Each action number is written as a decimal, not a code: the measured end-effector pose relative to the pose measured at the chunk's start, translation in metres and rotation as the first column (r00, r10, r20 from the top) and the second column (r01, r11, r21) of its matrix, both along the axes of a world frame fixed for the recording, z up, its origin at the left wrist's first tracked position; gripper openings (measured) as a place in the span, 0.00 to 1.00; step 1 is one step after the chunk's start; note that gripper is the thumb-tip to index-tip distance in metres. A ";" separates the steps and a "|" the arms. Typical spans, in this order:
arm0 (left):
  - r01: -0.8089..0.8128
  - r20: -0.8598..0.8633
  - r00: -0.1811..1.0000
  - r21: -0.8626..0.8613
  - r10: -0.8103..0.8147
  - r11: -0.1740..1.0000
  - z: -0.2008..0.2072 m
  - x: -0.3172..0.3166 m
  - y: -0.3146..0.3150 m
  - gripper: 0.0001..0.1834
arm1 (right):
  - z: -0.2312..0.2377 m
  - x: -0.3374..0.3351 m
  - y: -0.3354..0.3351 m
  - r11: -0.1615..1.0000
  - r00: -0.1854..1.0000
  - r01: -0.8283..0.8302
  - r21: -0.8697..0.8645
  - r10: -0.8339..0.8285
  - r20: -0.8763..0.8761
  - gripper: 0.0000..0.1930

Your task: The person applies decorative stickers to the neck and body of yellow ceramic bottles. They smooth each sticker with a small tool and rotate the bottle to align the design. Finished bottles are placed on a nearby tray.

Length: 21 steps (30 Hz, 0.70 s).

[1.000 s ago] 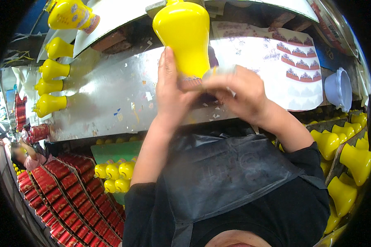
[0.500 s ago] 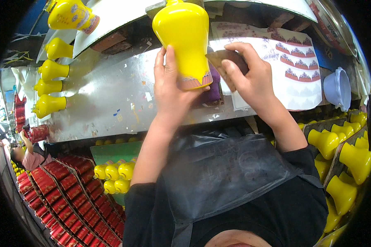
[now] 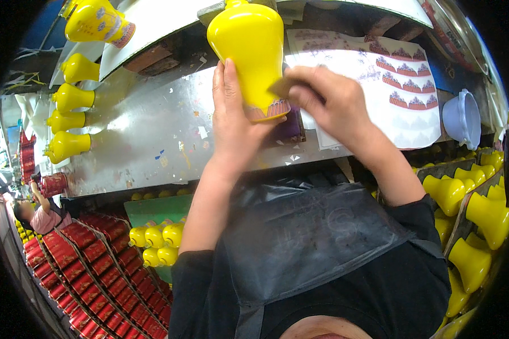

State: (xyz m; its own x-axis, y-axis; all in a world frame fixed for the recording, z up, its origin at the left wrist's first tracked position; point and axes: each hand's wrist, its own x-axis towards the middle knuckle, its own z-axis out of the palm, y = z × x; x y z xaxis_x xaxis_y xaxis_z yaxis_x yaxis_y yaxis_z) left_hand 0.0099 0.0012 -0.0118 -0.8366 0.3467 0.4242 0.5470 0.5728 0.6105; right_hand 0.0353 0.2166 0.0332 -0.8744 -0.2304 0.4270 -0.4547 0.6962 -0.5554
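Note:
A glossy yellow vase lies tilted above the bench, its base end toward me and a reddish patterned band round that base. My left hand grips the vase by its lower left side, fingers along the wall and thumb under the base. In my right hand a thin brown flat scraper is pinched, its edge at the vase's right side just above the band. Whether it touches cannot be made out. A purple cloth-like thing shows partly behind the base.
Printed sheets of decals lie to the right, beside a pale blue tub. Several yellow vases line the metal bench's left end. Racks of red cylinders and yellow vases flank me. Another person is far left.
My right hand has moved left and turned, bringing the scraper from beside the vase to over its right side near the band. The vase has shifted very slightly left.

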 end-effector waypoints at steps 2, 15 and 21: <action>0.025 0.005 1.000 -0.008 -0.025 1.000 -0.001 0.000 -0.003 0.66 | 0.005 -0.007 0.004 0.996 0.994 0.083 -0.045 -0.086 -0.062 0.14; -0.081 0.085 0.993 -0.019 0.082 0.997 -0.001 0.001 0.006 0.68 | 0.029 -0.020 -0.016 0.902 0.920 -0.308 0.303 0.364 -0.149 0.12; -0.075 0.099 0.993 0.108 0.065 0.991 -0.004 -0.001 0.004 0.69 | 0.033 -0.025 -0.015 0.928 0.931 -0.182 0.324 0.268 -0.246 0.12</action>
State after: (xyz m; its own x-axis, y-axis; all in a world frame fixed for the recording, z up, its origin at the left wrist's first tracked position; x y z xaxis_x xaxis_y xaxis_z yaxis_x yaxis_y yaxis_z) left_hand 0.0085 0.0053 -0.0159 -0.8956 0.2411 0.3740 0.4442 0.5333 0.7199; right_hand 0.0108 0.2019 0.0664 -0.6379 -0.5582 0.5305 -0.7253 0.6670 -0.1703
